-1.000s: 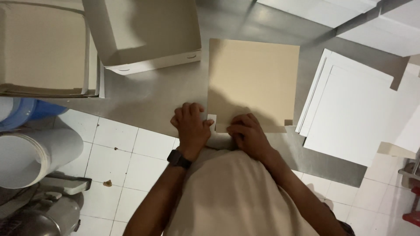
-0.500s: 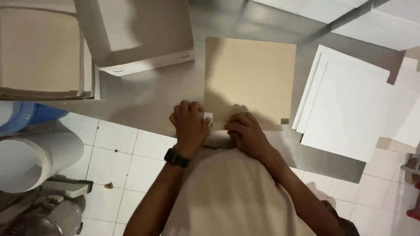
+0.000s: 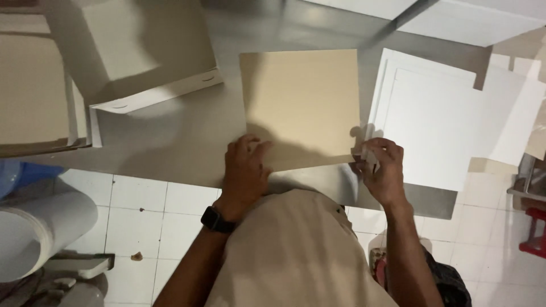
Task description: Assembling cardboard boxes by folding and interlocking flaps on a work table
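Observation:
A flat tan cardboard sheet [image 3: 301, 102] lies on the metal table [image 3: 187, 142]. My left hand [image 3: 245, 170], with a black watch on the wrist, presses flat on the sheet's near left corner. My right hand [image 3: 381, 167] pinches a small tab at the sheet's near right corner, fingers closed on it. The sheet's right edge sits next to a stack of white flat cardboard blanks [image 3: 438, 119].
A folded white box [image 3: 136, 51] stands at the table's back left, beside a pile of tan sheets [image 3: 34, 96]. More white sheets [image 3: 455, 17] lie at the back right. Below the table are white floor tiles, a white roll [image 3: 40, 233] and a red object [image 3: 534, 233].
My right hand slid from the middle of the near edge to the sheet's right corner and took hold of the tab. My left hand stayed on the near edge.

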